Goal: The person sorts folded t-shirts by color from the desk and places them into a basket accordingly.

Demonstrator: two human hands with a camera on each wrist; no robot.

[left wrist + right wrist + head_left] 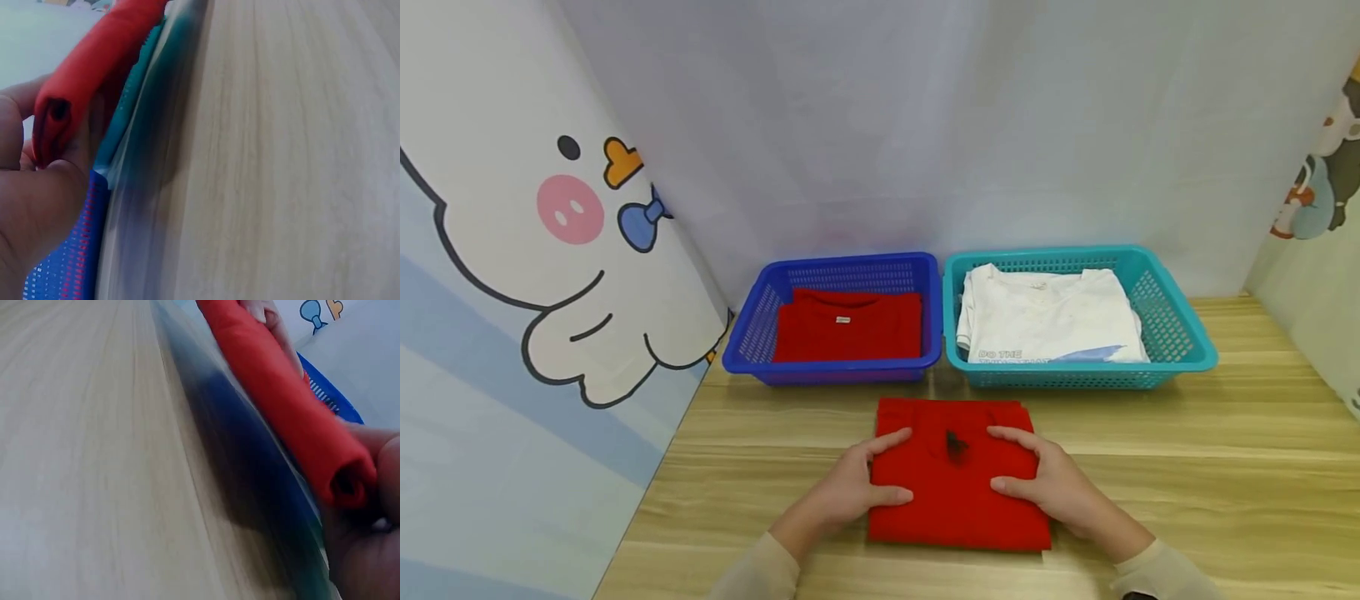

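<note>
A folded red shirt (955,512) with a small dark mark lies level in front of me in the head view. My left hand (853,487) grips its left side, thumb and forefinger on top. On the opposite side my right hand (1063,487) holds it the same way, the other fingers hidden. In the left wrist view the rolled-looking edge of the red shirt (94,59) is pinched between thumb and fingers, raised off the table. The right wrist view also shows the shirt's thick folded edge (281,394) held above the tabletop.
Behind the shirt stands a blue basket (842,367) with folded red clothing (850,333). Beside it, a teal basket (1075,379) holds folded white shirts (1045,312). Both are on the wooden table (1247,467), against a pale curtain (925,125). A cartoon-printed cloth (497,250) hangs at left.
</note>
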